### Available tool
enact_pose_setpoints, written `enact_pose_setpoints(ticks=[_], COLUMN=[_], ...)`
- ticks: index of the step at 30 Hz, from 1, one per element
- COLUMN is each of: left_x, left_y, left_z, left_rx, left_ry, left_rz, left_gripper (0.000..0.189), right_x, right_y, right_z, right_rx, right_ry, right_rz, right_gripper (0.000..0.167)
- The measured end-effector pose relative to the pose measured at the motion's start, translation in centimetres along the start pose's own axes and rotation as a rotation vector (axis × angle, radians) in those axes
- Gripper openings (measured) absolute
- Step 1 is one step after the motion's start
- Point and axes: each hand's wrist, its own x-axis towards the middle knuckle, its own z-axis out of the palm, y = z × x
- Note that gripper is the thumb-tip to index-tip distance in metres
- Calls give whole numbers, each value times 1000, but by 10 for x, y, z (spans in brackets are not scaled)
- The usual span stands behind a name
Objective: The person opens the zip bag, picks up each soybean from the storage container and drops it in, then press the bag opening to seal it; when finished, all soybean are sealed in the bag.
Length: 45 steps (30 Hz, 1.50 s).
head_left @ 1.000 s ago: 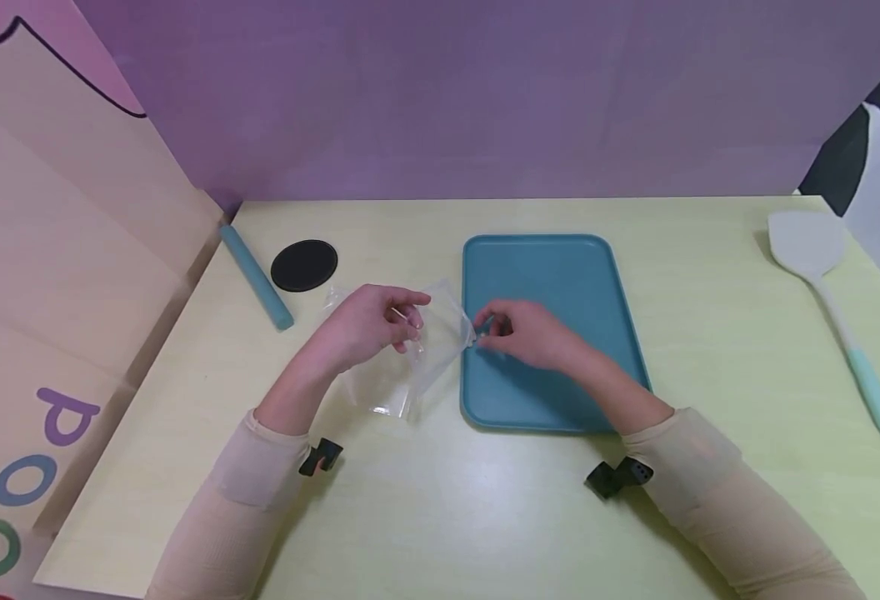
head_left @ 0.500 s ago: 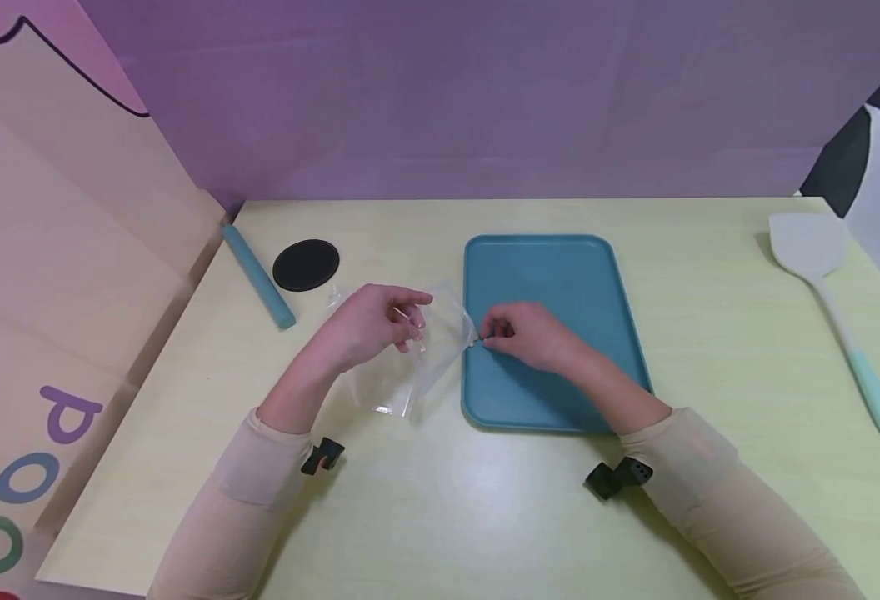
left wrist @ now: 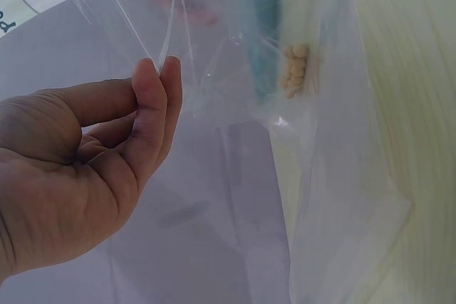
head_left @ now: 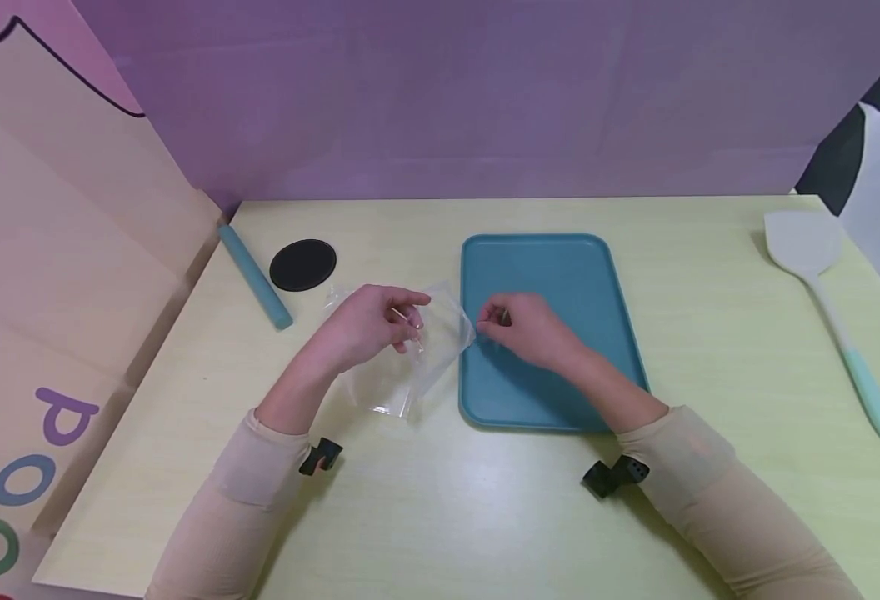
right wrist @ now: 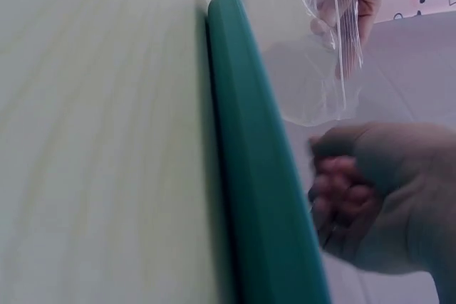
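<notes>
My left hand (head_left: 380, 323) pinches the upper edge of a clear zip bag (head_left: 442, 337) between thumb and fingers. The bag hangs in loose folds beside the tray's left rim. Through its plastic, the left wrist view shows a cluster of several small beige lumps (left wrist: 294, 70) low in the bag. Over the tray's left side is my right hand (head_left: 526, 327), its fingers curled toward the thumb, right by the bag's corner. In the right wrist view that right hand (right wrist: 381, 194) is blurred; I cannot tell whether something small sits between its fingertips.
Beneath the right hand lies a teal rectangular tray (head_left: 560, 262). A black round disc (head_left: 302, 265) and a blue stick-shaped bar (head_left: 255, 275) lie at the back left. At far right is a spatula (head_left: 833, 308) with a mint handle. A purple panel (head_left: 447, 100) borders the table's back edge.
My right hand has shifted slightly up and its fingers have curled further; the small bits seen at the bag's corner are out of sight in the head view. My left hand stays put.
</notes>
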Motion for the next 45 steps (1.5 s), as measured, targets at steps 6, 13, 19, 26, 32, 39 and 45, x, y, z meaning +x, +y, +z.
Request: enact_pose_setpoints(ticks=[6,13,19,26,32,39,45], left_x=[0,1,1,1,1,2,1], left_y=[0,0,-1,0,1,0,0], left_z=[-1,-1,0,0,-1,-2,-2], left_rx=[-6,-10,0,-4,11,13,-6], left_ry=[-3,-4,-4,-6,-7,-3,-2], left_rz=[5,-3,-5,1,-3,-4,-6], left_gripper=[45,44,44,44,45,45,44], right_x=[-3,-4,-4,-4,-3,0,2], right_y=[-10,-13,-12,-11,-11,-7,-1], right_z=[-2,-1,1,1,0,-2,0], right_rx=[239,297,286,273,312,298,72], right_ry=[122,40,-13,-43,-41,55,-43], right_rz=[-105,-123,-114,-104,-85,-12,-31], right_gripper=[9,8,8,10,19,17,13])
